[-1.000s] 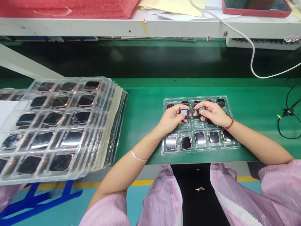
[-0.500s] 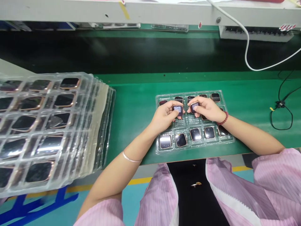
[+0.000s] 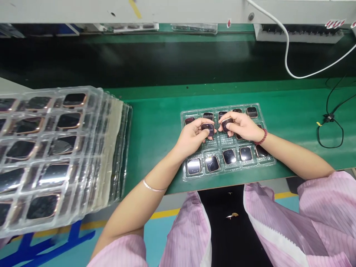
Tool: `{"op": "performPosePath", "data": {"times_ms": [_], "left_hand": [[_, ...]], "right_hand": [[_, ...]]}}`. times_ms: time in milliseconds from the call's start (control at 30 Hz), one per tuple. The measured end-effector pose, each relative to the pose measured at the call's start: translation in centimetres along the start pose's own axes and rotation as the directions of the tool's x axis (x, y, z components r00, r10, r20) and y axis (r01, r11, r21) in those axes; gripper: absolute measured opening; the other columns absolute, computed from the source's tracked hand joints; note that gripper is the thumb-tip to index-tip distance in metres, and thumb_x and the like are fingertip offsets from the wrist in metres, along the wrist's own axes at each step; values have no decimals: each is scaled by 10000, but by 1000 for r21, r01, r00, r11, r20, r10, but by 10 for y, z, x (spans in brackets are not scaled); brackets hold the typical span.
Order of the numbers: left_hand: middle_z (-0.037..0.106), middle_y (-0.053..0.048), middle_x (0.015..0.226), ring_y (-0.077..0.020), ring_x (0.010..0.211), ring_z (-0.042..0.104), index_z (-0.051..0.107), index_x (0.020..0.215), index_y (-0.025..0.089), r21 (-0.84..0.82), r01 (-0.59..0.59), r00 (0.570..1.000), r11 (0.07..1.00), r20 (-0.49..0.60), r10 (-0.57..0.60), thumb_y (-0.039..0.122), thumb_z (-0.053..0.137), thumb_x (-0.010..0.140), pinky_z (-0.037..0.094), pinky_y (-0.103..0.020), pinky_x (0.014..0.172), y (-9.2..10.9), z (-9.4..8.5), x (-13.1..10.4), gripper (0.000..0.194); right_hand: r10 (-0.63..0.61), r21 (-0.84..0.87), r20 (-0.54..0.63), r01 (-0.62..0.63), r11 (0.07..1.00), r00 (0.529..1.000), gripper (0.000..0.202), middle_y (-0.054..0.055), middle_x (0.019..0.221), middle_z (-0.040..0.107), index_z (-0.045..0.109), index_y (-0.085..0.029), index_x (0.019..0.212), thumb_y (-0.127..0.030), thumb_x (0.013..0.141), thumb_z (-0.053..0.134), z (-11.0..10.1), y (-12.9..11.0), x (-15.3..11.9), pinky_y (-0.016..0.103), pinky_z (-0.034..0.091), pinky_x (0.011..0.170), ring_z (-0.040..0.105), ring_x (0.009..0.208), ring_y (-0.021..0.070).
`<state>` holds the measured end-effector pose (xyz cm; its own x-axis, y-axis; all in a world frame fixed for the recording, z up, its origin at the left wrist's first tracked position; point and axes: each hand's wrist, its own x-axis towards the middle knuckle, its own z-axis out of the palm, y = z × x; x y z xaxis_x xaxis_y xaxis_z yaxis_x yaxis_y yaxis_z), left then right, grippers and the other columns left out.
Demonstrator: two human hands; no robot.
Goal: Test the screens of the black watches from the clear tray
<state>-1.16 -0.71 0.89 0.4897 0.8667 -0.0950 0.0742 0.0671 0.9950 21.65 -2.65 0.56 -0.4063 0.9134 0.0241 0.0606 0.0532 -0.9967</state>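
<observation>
left hand point(image 3: 189, 138), right hand point(image 3: 244, 127), watch point(image 3: 211, 128) under each thumb point(image 3: 204, 135)

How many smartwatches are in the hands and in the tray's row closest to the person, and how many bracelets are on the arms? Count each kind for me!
Held smartwatches: 2, one in the left hand, one in the right hand
Near-row smartwatches in the clear tray: 5
Red beaded bracelet: 1
Pale bangle: 1
Total: 9
</observation>
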Motion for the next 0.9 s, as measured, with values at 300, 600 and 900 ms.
{"op": "performPosePath", "data": {"times_ms": [300,600,900], "left_hand": [[755,-70,930,-116,678,677,653,1080,161,-34,-48,999,998,23,49,292,678,864,482,-201,532,-6,-1,1,254],[717,-48,898,-135,739,666,627,1074,161,-9,-70,998,998,2,70,195,646,832,517,-238,615,-1,2,-2,245],[710,-35,908,-129,745,648,618,1078,170,-9,-76,996,997,-51,76,126,636,751,529,-265,704,0,4,-2,331]], "right_hand": [[-73,-25,31,73,997,997,228,54,922,702,604,-167,1105,-313,940,662,0,0,0,225,527,605,641,744,123],[-20,-27,26,21,999,999,226,65,999,710,589,-166,1170,-172,951,533,-1,-2,-1,249,561,627,640,688,104],[-52,-32,45,53,998,998,252,72,1007,727,603,-170,1133,-123,886,591,0,-2,-2,243,569,635,664,734,115]]}}
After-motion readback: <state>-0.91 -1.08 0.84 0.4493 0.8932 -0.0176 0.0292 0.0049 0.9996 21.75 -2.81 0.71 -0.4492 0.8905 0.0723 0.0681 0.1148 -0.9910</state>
